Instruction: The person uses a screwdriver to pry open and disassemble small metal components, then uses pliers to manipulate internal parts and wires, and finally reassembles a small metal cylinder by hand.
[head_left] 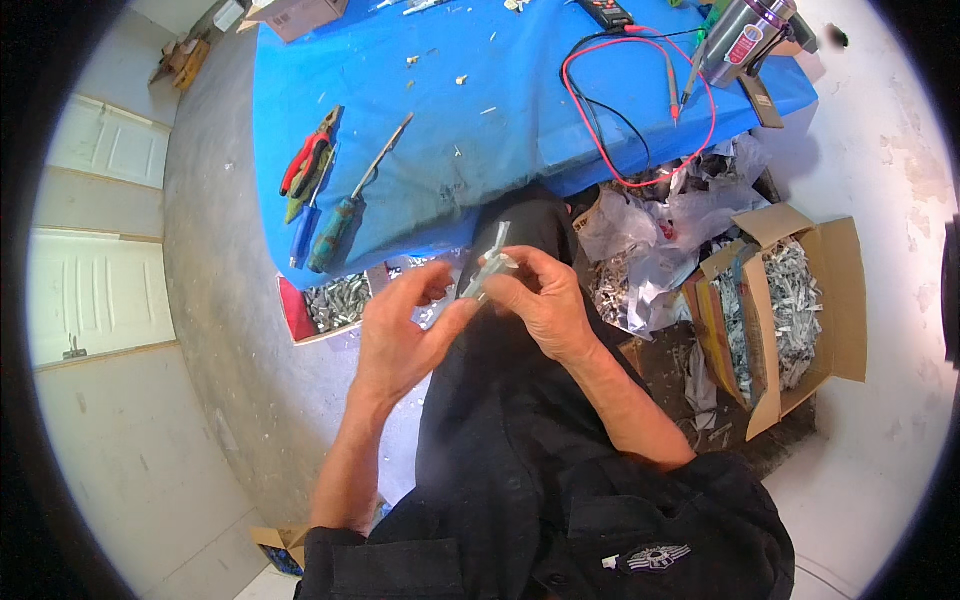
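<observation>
Pinching: I see the right hand (548,310) closed thumb to finger on a slim pale piece (486,275), tilted over the dark trousers (470,390), short of the table.
Left hand (395,330): fingers half curled, thumb by the piece's lower end; I cannot tell whether it grips.
Boxes: right, an open carton (845,300) of silvery strips; left, a red-sided box (296,308) of metal bits.
Blue table (480,120): left, red-handled pliers (306,165), a blue-handled screwdriver (304,238), a green-handled screwdriver (335,237).
Far right: meter (606,13), red lead (714,105), steel vessel (738,42).
</observation>
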